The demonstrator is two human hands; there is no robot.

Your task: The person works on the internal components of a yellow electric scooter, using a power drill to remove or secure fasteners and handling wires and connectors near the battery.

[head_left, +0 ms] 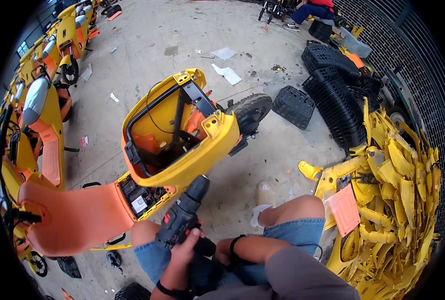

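Note:
My left hand [185, 247] is closed around a black cordless drill [181, 220] with red details. Its chuck points up and away, in front of the scooter's side. Beside the drill's base rests my right hand [224, 251] over my lap, its fingers curled and mostly hidden; what they hold, if anything, does not show. Ahead stands a partly stripped yellow and orange scooter [197, 162], its seat opening exposing a black frame [177, 112]. An open compartment [136, 196] with black and white parts lies between the body and the orange footboard [77, 215].
More yellow scooters [47, 122] line the left side. On the right lies a heap of yellow body panels [397, 190], with stacked black baskets [332, 102] beyond it. Paper scraps [226, 73] litter the concrete floor. Another person [312, 11] sits at the far right.

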